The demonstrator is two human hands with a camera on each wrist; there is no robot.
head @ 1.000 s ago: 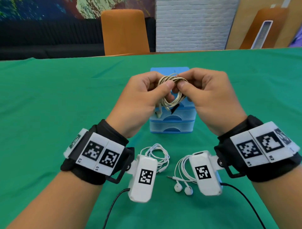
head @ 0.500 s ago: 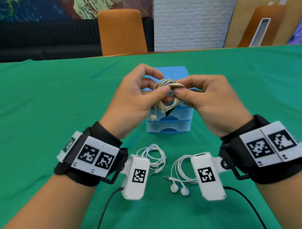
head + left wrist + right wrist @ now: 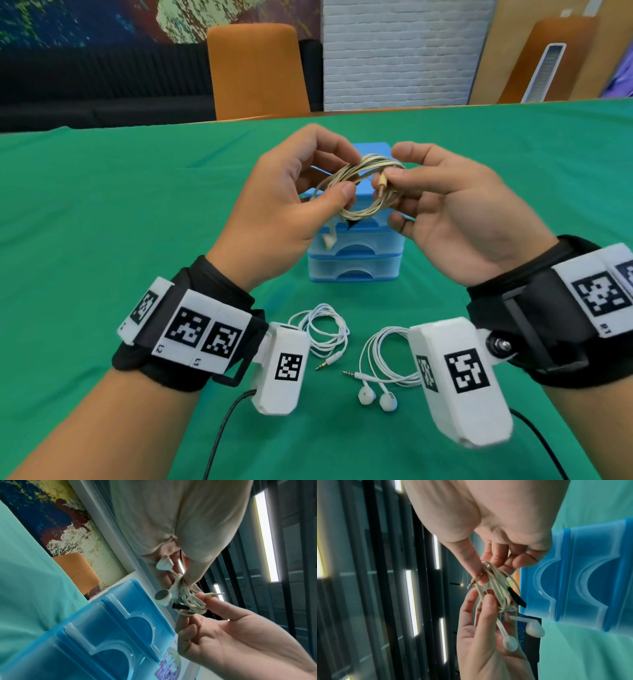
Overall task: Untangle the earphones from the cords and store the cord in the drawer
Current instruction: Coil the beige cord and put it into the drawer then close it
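A beige cord bundle (image 3: pixel 364 163) with earbuds (image 3: pixel 329 241) dangling from it hangs in the air just above the blue drawer unit (image 3: pixel 356 270). My left hand (image 3: pixel 344 185) pinches the left side of the coil between thumb and fingers. My right hand (image 3: pixel 390 168), palm turned up, pinches the bundle's plug end (image 3: pixel 382 180) between thumb and forefinger. In the right wrist view the coil (image 3: pixel 494 588) has a small black piece (image 3: pixel 517 597) caught in it, and two earbuds (image 3: pixel 510 643) hang by my left palm. All the drawers (image 3: pixel 102 628) are closed.
Two white earphone sets lie on the green tablecloth (image 3: pixel 102 205) under my wrists, one coiled at left (image 3: pixel 322 329) and one with buds at right (image 3: pixel 380 359). An orange chair (image 3: pixel 257 68) stands beyond the table's far edge.
My hands have drawn slightly apart and the coil has loosened into an open loop. My right hand turned palm up and now holds the plug end.
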